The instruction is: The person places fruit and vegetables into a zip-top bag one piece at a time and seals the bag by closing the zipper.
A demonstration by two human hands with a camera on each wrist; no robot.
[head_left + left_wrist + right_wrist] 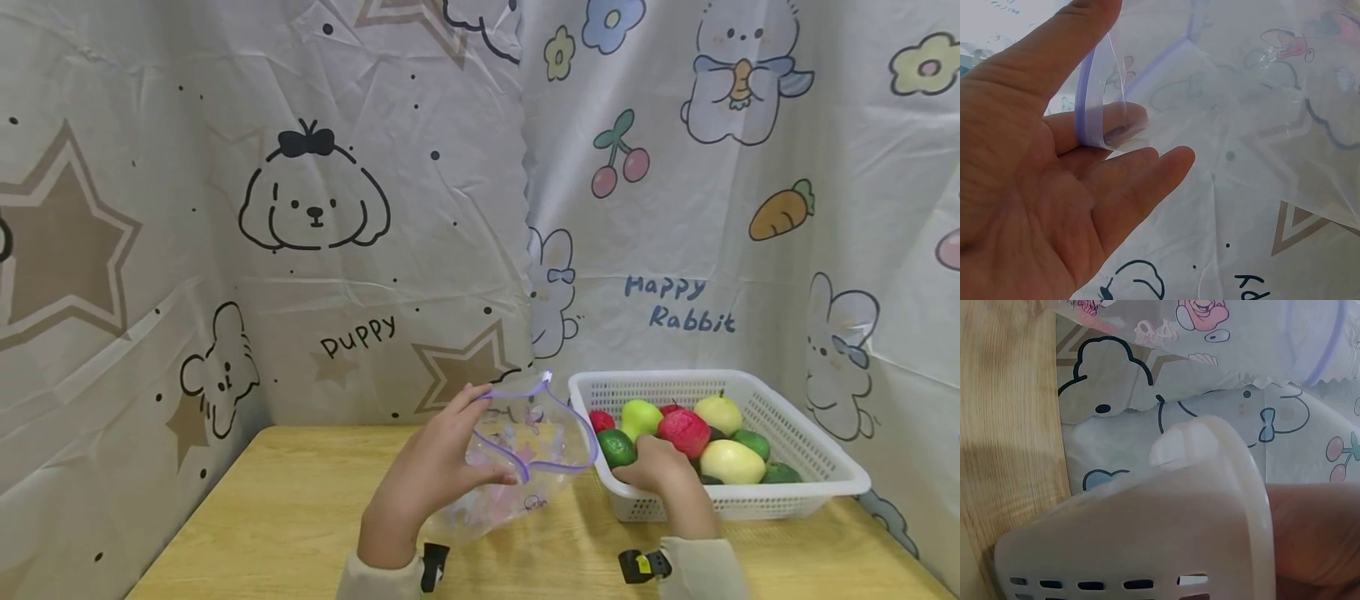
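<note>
My left hand [438,467] holds the mouth of a clear zip bag [517,433] with a purple seal and printed figures. In the left wrist view, its thumb and fingers lie around the purple edge of the bag [1091,94], and the bag's mouth gapes. My right hand [663,471] reaches over the near left rim of a white basket [806,429], among the fruit. Its thumb is by a dark green fruit [617,448]; the other fingertips are hidden. In the right wrist view, the basket's wall [1129,531] covers most of the hand [1316,537].
The basket also holds a light green pear [641,418], a red fruit [684,432], pale yellow fruits [732,462] and several dark green ones. It stands at the right on a wooden table [300,508]. A printed curtain [420,250] hangs behind and at the sides.
</note>
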